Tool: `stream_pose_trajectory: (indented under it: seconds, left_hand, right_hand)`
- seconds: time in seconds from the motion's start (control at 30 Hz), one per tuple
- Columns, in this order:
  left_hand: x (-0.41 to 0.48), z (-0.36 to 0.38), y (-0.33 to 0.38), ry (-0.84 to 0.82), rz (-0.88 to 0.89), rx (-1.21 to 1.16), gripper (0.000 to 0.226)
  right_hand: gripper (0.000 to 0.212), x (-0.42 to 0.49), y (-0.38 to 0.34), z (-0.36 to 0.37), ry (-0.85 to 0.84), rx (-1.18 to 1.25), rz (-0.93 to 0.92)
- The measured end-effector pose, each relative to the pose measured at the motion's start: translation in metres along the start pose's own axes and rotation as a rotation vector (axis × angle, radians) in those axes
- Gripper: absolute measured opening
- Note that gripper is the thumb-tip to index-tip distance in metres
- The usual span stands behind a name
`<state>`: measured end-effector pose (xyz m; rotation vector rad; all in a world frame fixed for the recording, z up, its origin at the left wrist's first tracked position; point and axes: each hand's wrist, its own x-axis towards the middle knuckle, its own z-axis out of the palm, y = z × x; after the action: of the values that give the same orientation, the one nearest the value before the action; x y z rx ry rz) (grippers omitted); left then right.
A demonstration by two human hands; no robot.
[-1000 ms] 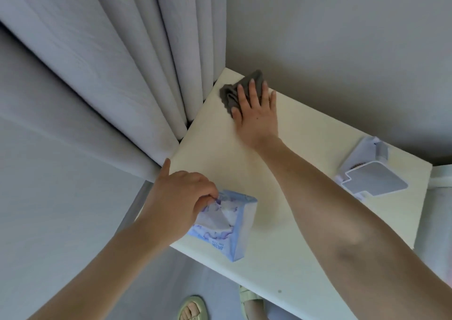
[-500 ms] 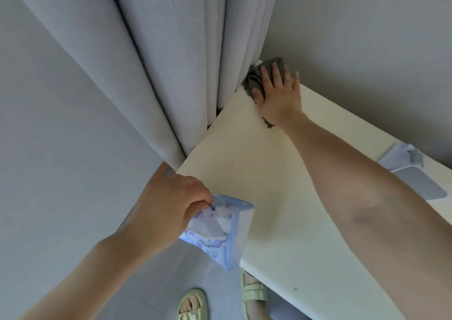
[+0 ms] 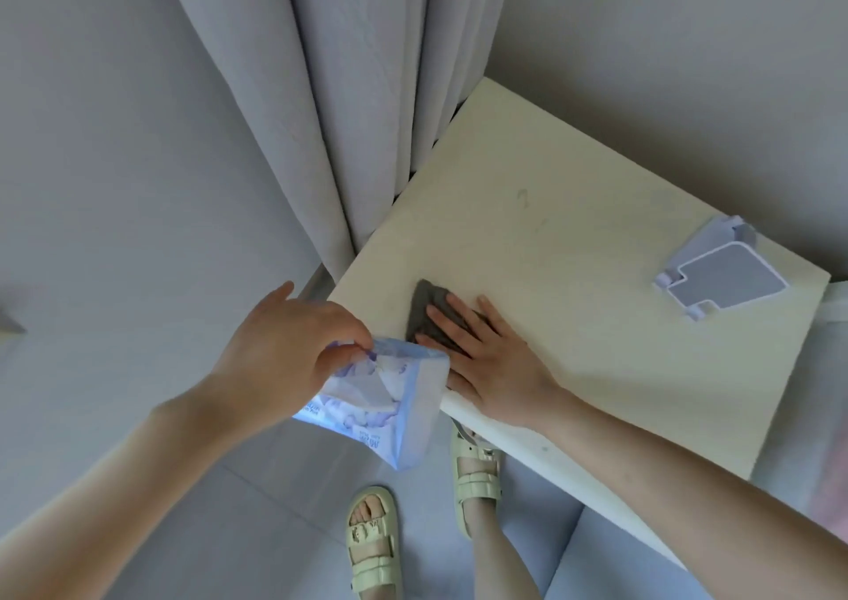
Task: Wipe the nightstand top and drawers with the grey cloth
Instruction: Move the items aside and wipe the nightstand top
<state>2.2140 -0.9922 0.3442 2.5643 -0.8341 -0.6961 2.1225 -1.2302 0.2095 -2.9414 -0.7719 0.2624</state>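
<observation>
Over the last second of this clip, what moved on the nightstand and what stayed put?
The right hand dragged the grey cloth from the far corner by the curtain back to the near edge of the nightstand top. The left hand keeps the tissue pack pinched, now lifted clear of the front edge. The white stand has not moved.

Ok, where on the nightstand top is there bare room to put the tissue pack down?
The middle and back of the nightstand top, between curtain and white stand, is bare. The front corner is crowded: right hand on grey cloth.
</observation>
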Motion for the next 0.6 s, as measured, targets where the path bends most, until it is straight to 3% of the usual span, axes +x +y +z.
stream_pose_trajectory:
  seconds: [0.1,0.27,0.33,0.5,0.6]
  left_hand:
    - [0.017,0.0,0.015,0.02,0.05,-0.051,0.038]
    - [0.062,0.001,0.051,0.149,0.114,-0.009,0.028]
    - [0.081,-0.002,0.064,0.196,0.116,0.024,0.02]
    - [0.143,-0.003,0.083,0.25,-0.004,-0.013,0.016]
    - [0.185,0.005,0.091,0.304,-0.128,-0.01,0.02]
  right_hand:
    - [0.049,-0.062,0.038,-0.002,-0.005,-0.035,0.135]
    - [0.054,0.003,0.085,-0.009,0.142,0.043,0.756]
    - [0.057,0.01,0.067,-0.004,0.166,0.042,0.731]
    - [0.046,-0.114,0.008,0.01,0.071,0.045,0.359]
    - [0.047,-0.164,0.034,0.013,0.02,-0.001,0.411]
